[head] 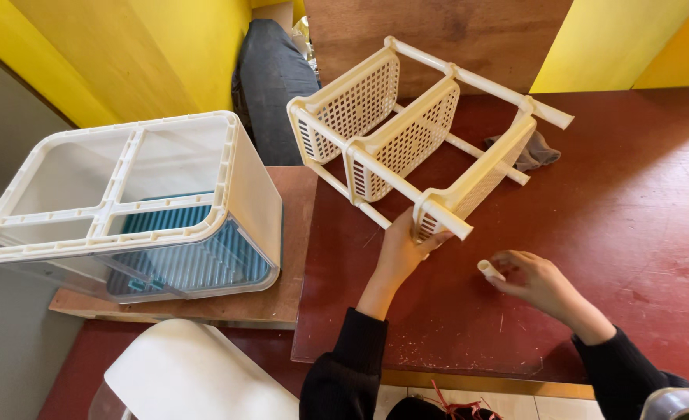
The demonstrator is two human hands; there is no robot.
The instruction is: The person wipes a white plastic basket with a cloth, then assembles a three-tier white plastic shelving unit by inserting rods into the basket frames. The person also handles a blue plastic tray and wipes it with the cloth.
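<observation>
Cream plastic three-tier perforated rack (406,132) tipped on side on red-brown floor (632,233), 12 o'clock of hands. Left hand (399,253) gripping rack's near corner post. Right hand (535,280) pinching short cream plastic tube piece (490,270). Clear lidded bin (126,202) at 9 o'clock.

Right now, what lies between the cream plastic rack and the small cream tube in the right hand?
Only bare red floor separates rack and tube, in the head view.

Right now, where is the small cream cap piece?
In the head view, the small cream cap sits in the right hand's fingertips, just below the rack corner.
</observation>
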